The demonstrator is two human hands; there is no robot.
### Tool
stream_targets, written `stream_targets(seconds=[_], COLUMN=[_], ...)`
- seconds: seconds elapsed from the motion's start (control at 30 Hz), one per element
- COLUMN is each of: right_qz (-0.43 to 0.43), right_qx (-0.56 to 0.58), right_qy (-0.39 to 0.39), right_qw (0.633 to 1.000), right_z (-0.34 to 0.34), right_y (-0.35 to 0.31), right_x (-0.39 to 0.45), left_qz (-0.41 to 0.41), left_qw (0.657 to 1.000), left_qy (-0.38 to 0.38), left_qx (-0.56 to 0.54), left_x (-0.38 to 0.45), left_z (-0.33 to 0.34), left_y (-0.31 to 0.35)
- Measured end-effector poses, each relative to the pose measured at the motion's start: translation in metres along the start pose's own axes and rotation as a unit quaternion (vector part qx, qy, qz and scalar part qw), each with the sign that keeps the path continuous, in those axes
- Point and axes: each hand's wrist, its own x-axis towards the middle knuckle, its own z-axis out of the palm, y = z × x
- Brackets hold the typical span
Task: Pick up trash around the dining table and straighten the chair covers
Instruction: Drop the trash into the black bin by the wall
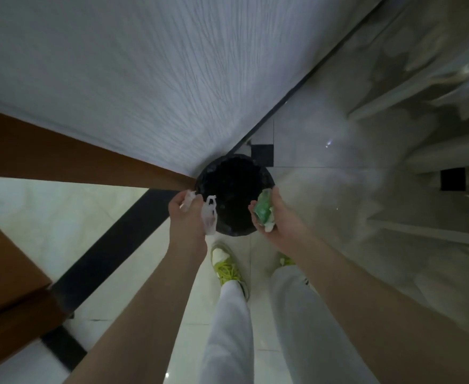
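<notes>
While the left hand (186,210) pinches a limp white plastic bag (209,217) hanging lengthwise downward, the right hand (275,217) clutches a crumpled green wrapper (264,210) over the round black bin (234,194).

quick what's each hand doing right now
Left hand: grips a white plastic bag beside the black bin.
Right hand: holds a green wrapper.

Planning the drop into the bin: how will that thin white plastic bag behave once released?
The thin white plastic bag hangs limp from the left hand, so it is probably floppy and very light. It may drift rather than fall straight into the black bin.
</notes>
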Motion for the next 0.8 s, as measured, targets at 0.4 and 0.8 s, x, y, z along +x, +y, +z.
stream_targets(seconds=[0.4,0.8], right_qz=[-0.053,-0.114], right_qx=[-0.289,-0.539], right_qy=[0.102,0.065], right_qw=[0.951,0.832], right_z=[-0.008,-0.021], right_y=[0.018,0.002], right_x=[0.118,0.117], left_qz=[-0.064,0.164], left_qw=[0.99,0.882], left_qy=[-0.007,-0.083], left_qx=[0.125,0.434], left_x=[0.073,0.071], left_z=[-0.007,0.003], left_y=[-0.071,-0.065])
